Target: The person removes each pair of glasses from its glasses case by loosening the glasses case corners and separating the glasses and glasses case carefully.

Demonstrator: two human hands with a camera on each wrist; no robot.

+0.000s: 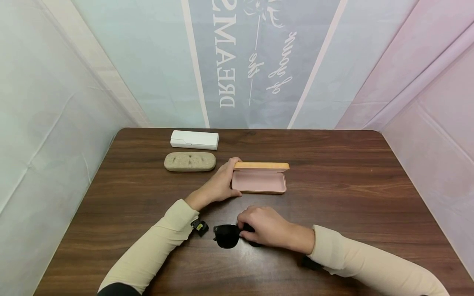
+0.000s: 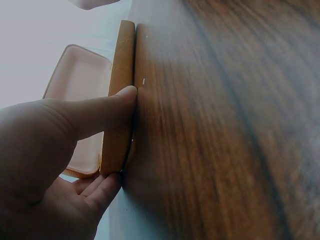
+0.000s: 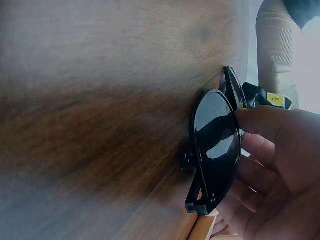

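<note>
An orange-yellow glasses case (image 1: 259, 192) with a pink lining stands with its lid raised near the middle of the table. My left hand (image 1: 218, 183) grips its left end, the thumb at the front edge and the fingers round the back. In the left wrist view the thumb presses along the front wall of the case (image 2: 122, 70). Closer to me, my right hand (image 1: 264, 226) pinches black sunglasses (image 1: 226, 236) at the bridge. The right wrist view has the dark lenses (image 3: 217, 135) close over the tabletop; part of the frame is hidden behind the fingers in the head view.
Left of the open case lies a beige fabric-covered glasses case (image 1: 190, 161). Behind that sits a white oblong case (image 1: 194, 140). The brown wooden table (image 1: 352, 185) ends at a printed curtain (image 1: 259, 61) at the back, with pale cloth at both sides.
</note>
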